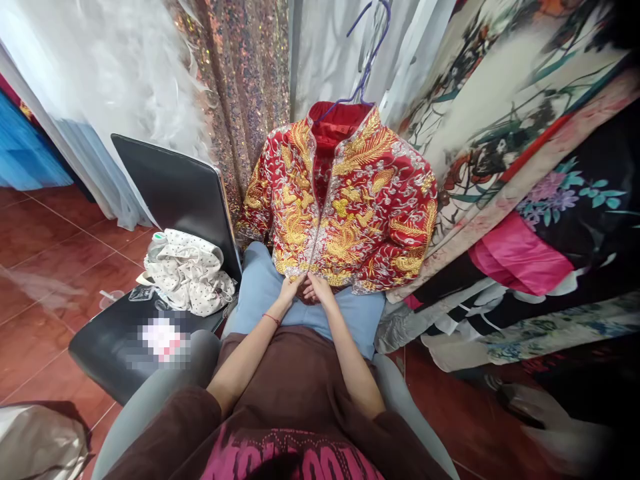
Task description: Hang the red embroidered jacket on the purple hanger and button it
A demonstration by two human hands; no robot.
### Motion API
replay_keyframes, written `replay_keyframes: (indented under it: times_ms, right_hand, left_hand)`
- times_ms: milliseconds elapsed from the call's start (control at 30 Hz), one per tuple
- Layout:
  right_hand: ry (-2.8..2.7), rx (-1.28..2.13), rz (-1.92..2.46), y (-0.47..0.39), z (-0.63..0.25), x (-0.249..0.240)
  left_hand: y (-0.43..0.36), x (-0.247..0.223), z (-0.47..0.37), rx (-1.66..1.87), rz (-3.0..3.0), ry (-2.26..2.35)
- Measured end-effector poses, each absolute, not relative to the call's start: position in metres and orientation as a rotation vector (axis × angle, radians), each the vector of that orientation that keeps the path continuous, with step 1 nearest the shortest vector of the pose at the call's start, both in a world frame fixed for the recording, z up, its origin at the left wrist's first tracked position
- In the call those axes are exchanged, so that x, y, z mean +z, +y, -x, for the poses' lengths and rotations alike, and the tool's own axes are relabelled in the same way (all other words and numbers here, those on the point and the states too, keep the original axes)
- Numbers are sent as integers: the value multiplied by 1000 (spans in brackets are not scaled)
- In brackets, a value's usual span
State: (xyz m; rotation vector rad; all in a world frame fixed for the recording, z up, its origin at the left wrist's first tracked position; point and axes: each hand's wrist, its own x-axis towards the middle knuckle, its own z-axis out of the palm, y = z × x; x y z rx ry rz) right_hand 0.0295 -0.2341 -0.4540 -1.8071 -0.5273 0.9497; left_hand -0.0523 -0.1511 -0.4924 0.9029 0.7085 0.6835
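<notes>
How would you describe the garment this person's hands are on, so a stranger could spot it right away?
Look at the wall of hanging fabrics ahead and find the purple hanger in the middle. From it hangs a red jacket, its hem at the person's lap, where the left hand and right hand touch it. Dense gold embroidery on red sets it apart from the sequined curtain and floral robes beside it.

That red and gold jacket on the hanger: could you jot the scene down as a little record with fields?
garment: red jacket with gold embroidery, hanging on a purple hanger
left hand: at the jacket's bottom hem
right hand: at the hem, beside the left
wrist: red string bracelet on the left
beside: black chair with a spotted white bag
behind: sequined fabric, floral robes
</notes>
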Motion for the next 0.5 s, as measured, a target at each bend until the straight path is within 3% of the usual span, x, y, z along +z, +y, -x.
replay_keyframes:
  times_ms: [200,500]
  right_hand:
    - [-557,665,1885,-235,-31,-451]
    - [-599,505,1952,-240,-21,-436]
  left_hand:
    - [-150,-492,54,623,-907,646]
    - [-148,-491,58,604,-931,642]
